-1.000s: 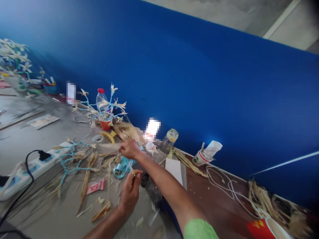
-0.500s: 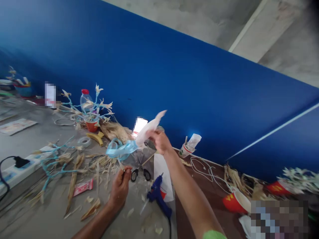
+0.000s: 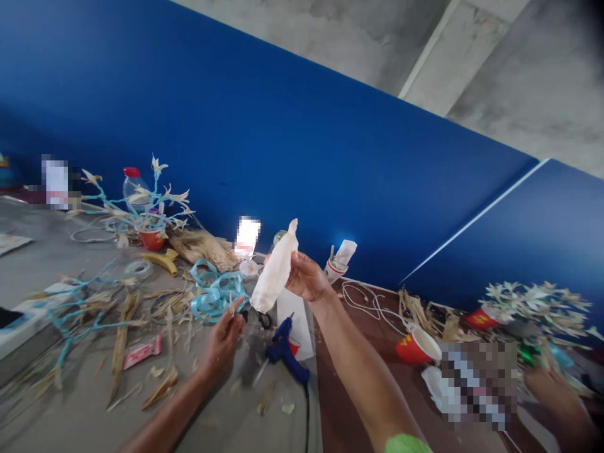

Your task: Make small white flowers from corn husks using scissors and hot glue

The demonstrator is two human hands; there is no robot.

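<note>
My right hand (image 3: 309,277) is raised over the table, its fingers closed on a broad, pale corn husk (image 3: 274,270) held upright with its narrow tip up. Lower and to the left, my left hand (image 3: 226,333) pinches a small, pale pointed piece (image 3: 231,306) between thumb and fingers. Just behind the left hand lies a loose heap of light blue ribbon (image 3: 212,292). A black scissors handle (image 3: 265,321) shows under the husk; the rest of the scissors is hidden. A blue glue gun (image 3: 285,352) rests between my forearms, on and beside a white sheet (image 3: 302,327).
Blue-wrapped branches with husk flowers (image 3: 153,201) stand in a red pot at the back left. Husk scraps, a pink packet (image 3: 142,352) and a power strip (image 3: 38,314) lie left. Rightward are a red cup (image 3: 418,346), white cable (image 3: 372,302) and another person's hand (image 3: 552,384).
My right hand has drawn the husk a little down and turned its broad face to me. The blue ribbon now lies apart from it. The view has swung right, showing another person's hand.
</note>
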